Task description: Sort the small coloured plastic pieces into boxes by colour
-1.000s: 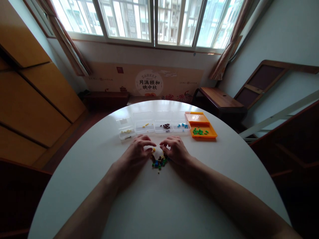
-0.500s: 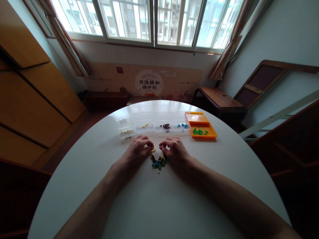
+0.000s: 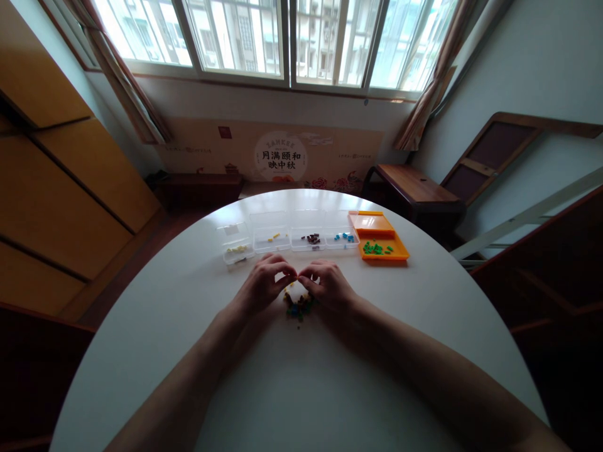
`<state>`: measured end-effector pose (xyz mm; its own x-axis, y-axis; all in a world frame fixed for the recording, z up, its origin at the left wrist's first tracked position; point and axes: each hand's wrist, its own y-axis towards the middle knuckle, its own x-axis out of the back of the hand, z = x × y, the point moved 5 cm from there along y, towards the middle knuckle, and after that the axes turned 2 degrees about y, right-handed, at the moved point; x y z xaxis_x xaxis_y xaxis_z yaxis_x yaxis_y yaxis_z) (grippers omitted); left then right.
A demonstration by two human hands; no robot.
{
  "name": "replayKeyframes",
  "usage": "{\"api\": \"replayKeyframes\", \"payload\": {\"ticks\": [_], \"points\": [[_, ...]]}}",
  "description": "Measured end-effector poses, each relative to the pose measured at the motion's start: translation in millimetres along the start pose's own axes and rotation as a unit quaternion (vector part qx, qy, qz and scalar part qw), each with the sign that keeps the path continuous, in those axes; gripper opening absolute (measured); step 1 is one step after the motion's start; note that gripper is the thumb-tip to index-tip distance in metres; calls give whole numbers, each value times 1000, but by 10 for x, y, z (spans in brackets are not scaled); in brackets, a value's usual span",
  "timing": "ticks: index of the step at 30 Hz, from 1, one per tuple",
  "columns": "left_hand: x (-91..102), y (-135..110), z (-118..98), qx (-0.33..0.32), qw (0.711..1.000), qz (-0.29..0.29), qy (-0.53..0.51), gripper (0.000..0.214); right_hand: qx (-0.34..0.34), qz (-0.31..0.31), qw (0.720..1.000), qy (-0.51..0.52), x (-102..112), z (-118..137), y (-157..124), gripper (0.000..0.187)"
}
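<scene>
My left hand and my right hand meet fingertip to fingertip over the table, each closed in a pinch. Whatever lies between the tips is too small to name. Just below them, nearer to me, is a loose pile of small toy bricks in blue, green, dark brown and yellow, partly shaded by the hands. A few yellow bits show under the left fingers. One tiny dark piece lies apart on the near side of the pile.
Beyond my hands, clear plastic boxes stand open in a row, holding pale yellow pieces, yellow pieces, dark brown pieces and blue pieces. At their right, an orange box contains green pieces. The white round table carries everything.
My hands have come together from a small gap, so the fingertips now touch above the bricks. The boxes and the pile look unchanged.
</scene>
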<state>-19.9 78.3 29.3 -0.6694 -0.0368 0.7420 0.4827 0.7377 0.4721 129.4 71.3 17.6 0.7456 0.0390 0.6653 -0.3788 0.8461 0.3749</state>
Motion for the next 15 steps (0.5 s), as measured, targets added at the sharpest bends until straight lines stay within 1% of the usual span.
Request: {"api": "replayKeyframes", "payload": {"ticks": [4,7,11,15], "points": [[25,9,-31,-13,1000,-16,-5,11,-4,-12,1000,3,13,9,5,8],[37,11,-25,-4,1000,-20,6,11,-3,-20,1000,-18,24,10,5,8],[35,4,3,8,1000,-16,7,11,18,-48,997,-55,42,6,-3,7],[19,2,0,7,1000,-12,13,15,35,-47,995,-79,26,-4,-9,8]]}}
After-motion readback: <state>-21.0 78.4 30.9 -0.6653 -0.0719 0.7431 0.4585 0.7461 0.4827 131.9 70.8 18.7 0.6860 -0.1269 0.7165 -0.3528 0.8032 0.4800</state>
